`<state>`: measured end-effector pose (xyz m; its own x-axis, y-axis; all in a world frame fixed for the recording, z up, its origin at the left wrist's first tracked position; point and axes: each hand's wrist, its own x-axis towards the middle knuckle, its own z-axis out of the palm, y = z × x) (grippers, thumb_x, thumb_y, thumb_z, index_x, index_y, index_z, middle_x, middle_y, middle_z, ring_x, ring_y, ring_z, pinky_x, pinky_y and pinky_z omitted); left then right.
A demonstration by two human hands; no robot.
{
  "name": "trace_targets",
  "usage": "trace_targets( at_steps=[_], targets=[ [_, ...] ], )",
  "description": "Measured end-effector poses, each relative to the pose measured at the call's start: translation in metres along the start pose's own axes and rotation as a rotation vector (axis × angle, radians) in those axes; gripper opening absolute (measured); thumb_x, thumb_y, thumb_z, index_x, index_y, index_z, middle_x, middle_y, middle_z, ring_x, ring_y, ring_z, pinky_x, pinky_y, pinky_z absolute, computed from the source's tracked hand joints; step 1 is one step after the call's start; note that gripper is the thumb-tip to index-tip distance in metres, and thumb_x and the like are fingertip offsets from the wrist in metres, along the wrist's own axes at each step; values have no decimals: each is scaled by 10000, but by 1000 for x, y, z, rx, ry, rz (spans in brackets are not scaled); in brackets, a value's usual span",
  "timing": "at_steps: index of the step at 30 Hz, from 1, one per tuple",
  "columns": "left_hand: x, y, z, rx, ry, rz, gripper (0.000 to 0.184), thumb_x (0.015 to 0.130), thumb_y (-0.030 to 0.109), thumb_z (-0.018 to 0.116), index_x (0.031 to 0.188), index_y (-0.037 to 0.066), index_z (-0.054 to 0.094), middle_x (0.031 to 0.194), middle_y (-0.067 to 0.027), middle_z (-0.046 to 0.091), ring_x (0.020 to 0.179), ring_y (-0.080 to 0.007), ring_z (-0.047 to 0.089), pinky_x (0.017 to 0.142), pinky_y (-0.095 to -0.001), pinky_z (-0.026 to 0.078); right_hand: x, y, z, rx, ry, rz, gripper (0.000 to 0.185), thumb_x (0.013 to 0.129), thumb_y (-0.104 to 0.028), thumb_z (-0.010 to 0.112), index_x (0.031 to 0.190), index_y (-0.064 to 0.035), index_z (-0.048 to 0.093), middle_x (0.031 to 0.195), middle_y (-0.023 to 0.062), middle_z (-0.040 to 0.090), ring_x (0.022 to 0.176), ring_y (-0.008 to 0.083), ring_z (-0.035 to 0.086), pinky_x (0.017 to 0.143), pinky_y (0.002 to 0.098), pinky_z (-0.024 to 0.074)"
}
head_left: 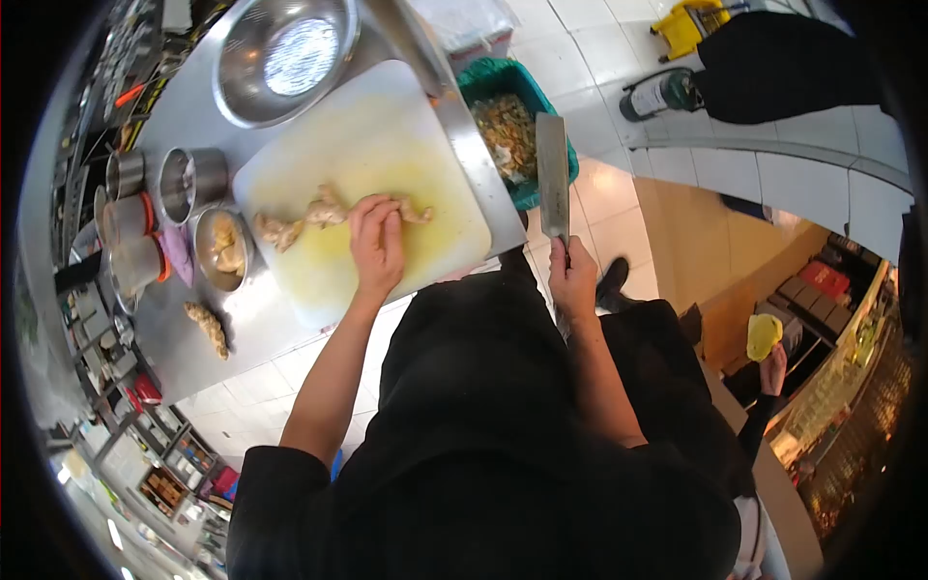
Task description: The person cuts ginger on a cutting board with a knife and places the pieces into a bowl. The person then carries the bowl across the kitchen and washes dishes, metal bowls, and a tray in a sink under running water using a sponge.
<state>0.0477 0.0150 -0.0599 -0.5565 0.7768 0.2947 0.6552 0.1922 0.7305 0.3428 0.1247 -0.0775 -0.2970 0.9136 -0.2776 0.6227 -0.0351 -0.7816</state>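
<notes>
Left hand (377,237) out in front, back uppermost, fingers together and bent downward, left forearm (333,367) angling inward; and here's the right hand (574,277), curled into a firm grip, right forearm (606,382) bare and stretched forward.

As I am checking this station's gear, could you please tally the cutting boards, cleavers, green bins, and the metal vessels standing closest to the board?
Cutting board: 1
Cleaver: 1, in the right hand
Green bin: 1
Metal vessels: 3 (large bowl, deep pot, small bowl)
Total: 6
</notes>
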Motion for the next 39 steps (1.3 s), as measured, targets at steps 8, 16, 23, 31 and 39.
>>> trace_targets(
  at_steps=[8,16,23,31,39],
  targets=[
    [3,-8,-9,-134,-61,29,141,952,42,684,1092,30,694,1172,-141,658,1094,-332,613,945,-400,500,-23,-157,4,-290,-242,-402,182,980,-118,543,1107,-4,480,924,264,677,836,497,675,689,573,536],
    [25,-2,-21,-47,-281,201,166,940,113,693,1093,48,700,1170,-132,652,1126,-359,576,986,-436,472,-23,-179,22,-653,-459,-387,181,951,-88,524,1074,27,458,782,258,688,766,463,707,673,568,556],
    [23,-3,-18,-134,-219,142,150,947,125,681,1079,56,698,1147,-119,654,1116,-349,567,984,-438,472,-58,-193,2,-640,-591,-169,302,968,-125,516,1160,94,437,813,333,680,786,515,687,715,608,537],
    [25,-5,-18,-148,-245,127,137,945,119,683,1064,52,696,1161,-122,657,1131,-344,566,982,-430,472,-60,-202,1,-608,-610,-139,289,970,-126,520,1138,95,437,841,349,680,827,538,684,757,619,533],
    [22,-7,-12,-185,-210,94,175,914,92,708,1081,46,683,1153,-146,658,1126,-359,587,990,-439,477,11,-168,70,-467,-490,-223,295,959,-113,488,1217,27,453,951,334,696,911,527,680,827,630,519]
  ],
)
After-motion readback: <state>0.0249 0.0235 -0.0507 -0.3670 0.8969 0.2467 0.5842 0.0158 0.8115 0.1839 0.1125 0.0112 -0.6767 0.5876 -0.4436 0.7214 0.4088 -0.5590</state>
